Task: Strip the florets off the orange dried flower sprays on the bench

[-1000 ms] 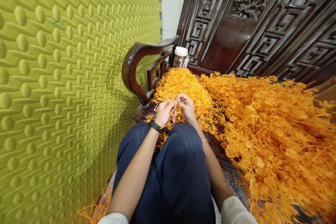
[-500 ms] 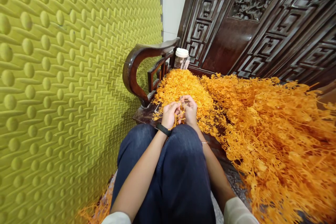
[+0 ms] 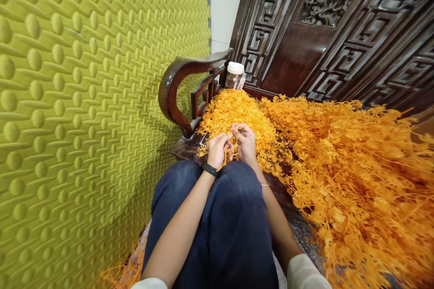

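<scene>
Both hands meet just past my knees, above the front edge of a dark wooden bench [image 3: 185, 146]. My left hand [image 3: 217, 150], a black band on its wrist, is curled shut on a small orange plastic sprig [image 3: 233, 143]. My right hand [image 3: 244, 142] pinches the same sprig from the other side, fingers bent. Behind the hands lies a heap of small detached orange pieces [image 3: 237, 108]. A much larger spread of long orange plastic branches [image 3: 352, 167] covers the seat to the right.
A white-lidded jar [image 3: 233, 75] stands in the bench's back corner beside the curved wooden armrest [image 3: 176, 86]. The carved dark backrest [image 3: 325, 27] rises behind. A yellow-green embossed mat [image 3: 84, 113] fills the left. Orange scraps [image 3: 118, 271] lie on the floor by my dark trousers [image 3: 217, 226].
My hands stay together on the sprig, with the fingers shifting slightly. The view has drifted a little; nothing else moved.
</scene>
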Tool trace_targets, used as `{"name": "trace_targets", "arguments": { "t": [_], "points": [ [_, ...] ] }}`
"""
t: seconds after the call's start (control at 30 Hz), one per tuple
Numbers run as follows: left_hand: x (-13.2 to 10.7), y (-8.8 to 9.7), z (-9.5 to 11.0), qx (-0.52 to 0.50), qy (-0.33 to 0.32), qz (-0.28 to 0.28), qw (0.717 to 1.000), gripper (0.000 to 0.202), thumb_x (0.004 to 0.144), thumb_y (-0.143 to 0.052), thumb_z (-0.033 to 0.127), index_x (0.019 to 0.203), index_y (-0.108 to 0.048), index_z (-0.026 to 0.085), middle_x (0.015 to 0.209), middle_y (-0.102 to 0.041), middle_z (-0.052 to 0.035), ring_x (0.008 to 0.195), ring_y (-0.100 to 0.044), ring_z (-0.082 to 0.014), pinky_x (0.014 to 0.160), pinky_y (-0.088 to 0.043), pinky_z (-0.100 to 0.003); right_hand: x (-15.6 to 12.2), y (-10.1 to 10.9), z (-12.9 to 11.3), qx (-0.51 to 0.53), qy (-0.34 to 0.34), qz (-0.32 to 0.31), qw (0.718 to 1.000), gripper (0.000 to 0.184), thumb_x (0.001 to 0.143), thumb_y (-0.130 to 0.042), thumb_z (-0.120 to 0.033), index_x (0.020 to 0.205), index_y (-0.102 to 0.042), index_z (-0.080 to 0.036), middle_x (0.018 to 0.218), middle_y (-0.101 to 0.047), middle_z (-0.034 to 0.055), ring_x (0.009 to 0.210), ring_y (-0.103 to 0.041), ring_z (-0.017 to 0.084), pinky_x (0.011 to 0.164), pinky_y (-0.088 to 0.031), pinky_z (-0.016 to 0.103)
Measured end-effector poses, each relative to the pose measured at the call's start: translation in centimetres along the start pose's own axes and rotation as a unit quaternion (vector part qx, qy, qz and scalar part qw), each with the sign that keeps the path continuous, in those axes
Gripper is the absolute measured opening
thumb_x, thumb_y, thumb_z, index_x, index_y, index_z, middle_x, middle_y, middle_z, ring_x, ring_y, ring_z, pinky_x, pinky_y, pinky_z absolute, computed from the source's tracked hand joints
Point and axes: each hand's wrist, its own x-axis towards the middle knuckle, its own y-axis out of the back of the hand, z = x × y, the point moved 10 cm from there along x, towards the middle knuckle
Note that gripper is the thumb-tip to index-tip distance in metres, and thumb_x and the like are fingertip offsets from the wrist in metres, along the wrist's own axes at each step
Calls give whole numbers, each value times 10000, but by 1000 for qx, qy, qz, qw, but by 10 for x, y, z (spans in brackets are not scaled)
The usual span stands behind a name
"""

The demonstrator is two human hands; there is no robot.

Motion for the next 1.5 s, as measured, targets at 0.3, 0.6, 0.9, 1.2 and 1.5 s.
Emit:
{"name": "trace_targets", "arguments": {
  "t": [0.3,0.6,0.9,1.2,1.5],
  "points": [
    [-6,5,-3,32,16,16,999,310,561,-663,320,458,-415,165,418,-377,68,304,-411,-70,238,-292,-177,3,12,10,94,-50,27,994,213,583,-671,-187,590,-458,-180,577,-478,-45,527,-423,68,529,-366,202],
    [-19,26,-2,60,-17,73,995,310,602,-700,425,605,-562,148,469,-422,50,407,-438,-79,317,-374,-183,6,38,-8,-14,40,125,991,203,675,-649,-328,764,-534,-187,745,-577,9,674,-530,108,601,-420,233],
    [-9,19,10,61,-27,21,998,413,619,-723,373,965,-623,171,686,-590,-3,533,-539,-110,382,-429,-195,1,28,-18,-112,73,78,988,235,741,-627,-323,933,-634,-186,888,-653,41,800,-597,137,738,-485,287],
    [-2,23,17,61,-20,7,998,520,589,-747,324,1048,-568,159,790,-669,-50,524,-561,-108,406,-432,-201,-102,72,-53,-171,43,136,975,170,752,-639,-292,874,-570,-196,828,-663,46,777,-656,176,724,-532,328],
    [-2,29,21,25,-16,34,999,521,502,-792,357,842,-437,183,778,-671,-42,491,-569,-106,408,-413,-203,-201,116,-8,-257,-95,141,952,160,726,-589,-335,835,-629,-225,805,-674,45,743,-648,211,693,-526,321]
  ]
}}
